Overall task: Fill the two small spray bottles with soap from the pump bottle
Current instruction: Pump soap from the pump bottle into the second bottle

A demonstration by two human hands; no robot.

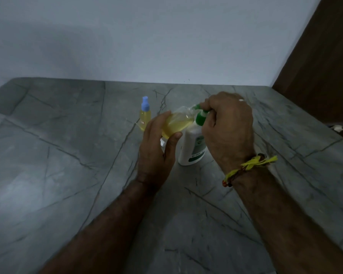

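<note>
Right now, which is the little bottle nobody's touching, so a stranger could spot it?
Start at the grey stone table and find the white pump bottle under the hands. Left of it and farther back stands a small spray bottle, alone and upright. Only it has a blue cap over yellow liquid.

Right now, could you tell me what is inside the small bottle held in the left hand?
The tilted small bottle holds yellow liquid, filling most of its visible body. The left hand covers its lower end, and the right hand hides its neck.
</note>
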